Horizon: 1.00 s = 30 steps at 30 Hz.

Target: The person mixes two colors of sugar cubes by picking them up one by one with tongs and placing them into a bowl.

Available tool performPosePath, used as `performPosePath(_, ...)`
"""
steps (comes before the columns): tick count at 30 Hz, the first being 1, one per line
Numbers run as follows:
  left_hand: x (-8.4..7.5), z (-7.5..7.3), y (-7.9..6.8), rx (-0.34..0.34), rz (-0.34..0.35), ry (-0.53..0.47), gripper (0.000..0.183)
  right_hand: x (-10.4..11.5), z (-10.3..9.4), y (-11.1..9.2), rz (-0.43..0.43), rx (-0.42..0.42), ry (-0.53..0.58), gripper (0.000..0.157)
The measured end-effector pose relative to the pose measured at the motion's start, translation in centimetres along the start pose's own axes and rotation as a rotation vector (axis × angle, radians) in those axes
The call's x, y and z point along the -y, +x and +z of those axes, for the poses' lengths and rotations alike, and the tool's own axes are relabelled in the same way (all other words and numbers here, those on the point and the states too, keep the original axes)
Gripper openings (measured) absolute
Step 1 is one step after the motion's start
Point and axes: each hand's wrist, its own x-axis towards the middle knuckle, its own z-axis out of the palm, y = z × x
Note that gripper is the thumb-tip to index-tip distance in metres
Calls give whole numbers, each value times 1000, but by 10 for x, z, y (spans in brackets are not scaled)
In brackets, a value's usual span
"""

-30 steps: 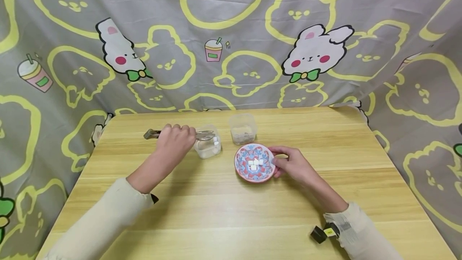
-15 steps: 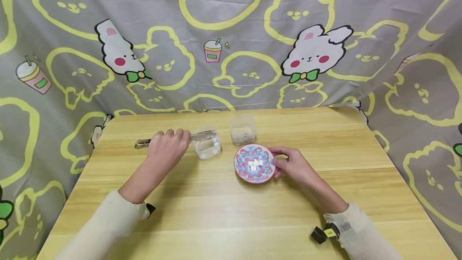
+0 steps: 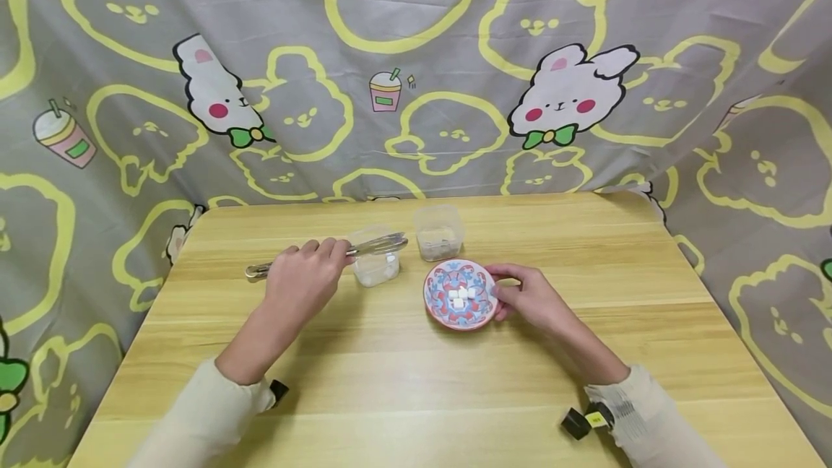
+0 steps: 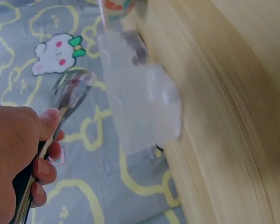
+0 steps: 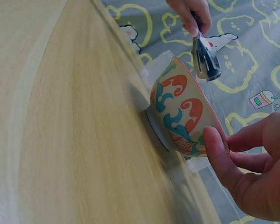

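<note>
Tongs (image 3: 380, 243) edge rightward, gripped in your left hand (image 3: 305, 276); right hand (image 3: 529, 296) pinches bowl (image 3: 456, 319). Likely mid-transfer; next move needs steady aim.

"What has shifted over the last second?"

"The left hand (image 3: 305, 276), mostly. It has drawn back to the near side and slightly leftward, and the sleeve (image 3: 201, 406) has come with it."

"And the tongs (image 3: 380, 245)?"

"They slant more now. The handle end has swung nearer, while the tips, earlier over the left box (image 3: 375, 266), have gone right."

"How far?"

"In the head view, past its rim, just short of the right box (image 3: 440, 243)."
</note>
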Motion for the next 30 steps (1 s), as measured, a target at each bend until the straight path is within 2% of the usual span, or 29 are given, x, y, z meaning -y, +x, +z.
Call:
performPosePath(6,-12,-3,3,-21,-1,-13,39,-2,0,1,-2,9,13,46)
performPosePath(16,-39,-8,14,-65,61,-87,50,-3,1,1,1,2,21,46)
performPosePath(22,-53,-5,13,-5,106,-102,51,-1,0,0,-23,9,40,46)
performPosePath(26,-59,-3,9,43,135,-105,41,0,-1,0,-24,10,45,46)
performPosePath(30,-62,-2,6,58,150,-100,32,-1,-1,0,-25,11,46,47)
